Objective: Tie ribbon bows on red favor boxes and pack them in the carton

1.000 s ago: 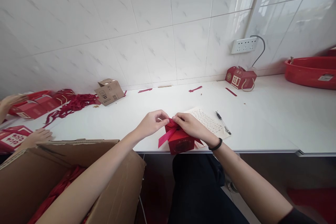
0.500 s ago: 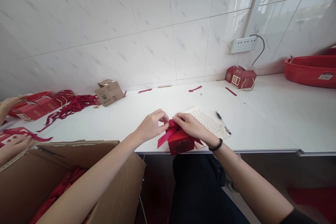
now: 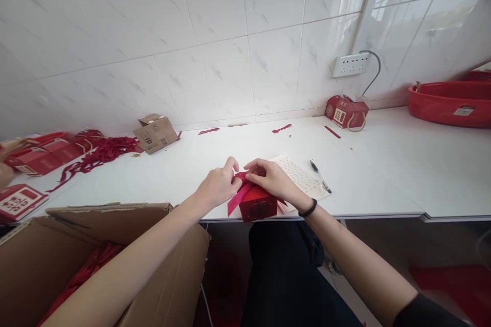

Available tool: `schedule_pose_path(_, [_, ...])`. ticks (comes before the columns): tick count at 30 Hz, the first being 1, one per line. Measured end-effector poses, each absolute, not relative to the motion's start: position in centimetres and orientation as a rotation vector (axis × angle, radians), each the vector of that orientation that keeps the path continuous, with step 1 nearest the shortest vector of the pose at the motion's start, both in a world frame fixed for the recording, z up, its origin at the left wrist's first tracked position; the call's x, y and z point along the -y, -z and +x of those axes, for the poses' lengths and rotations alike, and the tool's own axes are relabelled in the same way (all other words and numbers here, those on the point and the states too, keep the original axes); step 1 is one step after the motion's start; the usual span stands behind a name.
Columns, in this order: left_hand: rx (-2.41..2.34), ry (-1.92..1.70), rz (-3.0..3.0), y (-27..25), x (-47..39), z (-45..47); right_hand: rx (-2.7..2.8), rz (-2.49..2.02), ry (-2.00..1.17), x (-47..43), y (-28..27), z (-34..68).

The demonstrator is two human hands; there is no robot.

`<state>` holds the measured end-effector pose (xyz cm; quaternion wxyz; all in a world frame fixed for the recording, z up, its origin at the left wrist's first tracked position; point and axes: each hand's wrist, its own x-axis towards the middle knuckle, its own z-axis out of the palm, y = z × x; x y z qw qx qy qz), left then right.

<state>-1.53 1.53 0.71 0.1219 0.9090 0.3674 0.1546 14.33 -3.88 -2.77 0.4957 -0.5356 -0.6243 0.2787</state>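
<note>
A small red gift box (image 3: pixel 258 206) sits at the front edge of the white table, with a crimson ribbon (image 3: pixel 238 198) tied over its top and one tail hanging off the left side. My left hand (image 3: pixel 219 182) pinches the ribbon at the left of the knot. From the right, my right hand (image 3: pixel 270 178) closes its thumb and fingers on the same ribbon above the box. The knot itself is largely covered by my fingers. Beside the box lies a sheet of handwritten paper (image 3: pixel 301 176), partly under my right hand.
A black pen (image 3: pixel 320 176) lies by the paper. An open cardboard box (image 3: pixel 184 260) with red stuff inside stands at the left front. Further back are a small carton (image 3: pixel 156 135), piled ribbons (image 3: pixel 105 152), a red carry box (image 3: pixel 347 112) and a red basin (image 3: pixel 452 104). A co-worker's hand (image 3: pixel 5 173) shows far left.
My left fingers have curled in closer on the ribbon, and my right hand has shifted over the knot. At far left, the co-worker's lower hand has left the red box with white characters.
</note>
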Motion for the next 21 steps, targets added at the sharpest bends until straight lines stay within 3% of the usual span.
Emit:
schedule_pose_path(5, [-1.126, -0.346, 2.669, -0.7, -1.7, -1.7, 1.567, -1.306, -0.535, 4.2, 3.0, 14.5])
schedule_pose_path(11, [-0.943, -0.416, 2.532, -0.5, -2.5, -1.9, 1.704, -1.174, 0.174, 8.5, 1.5, 13.7])
schedule_pose_path(16, [-0.797, -0.404, 2.266, -0.5, -3.1, -2.1, 2.083, -1.103, 0.234, 10.0, 3.3, 11.4])
schedule_pose_path(21, [-0.705, -0.287, 1.867, -0.5, -3.6, -2.4, 2.077, -1.149, 0.391, 8.8, 5.8, 10.9])
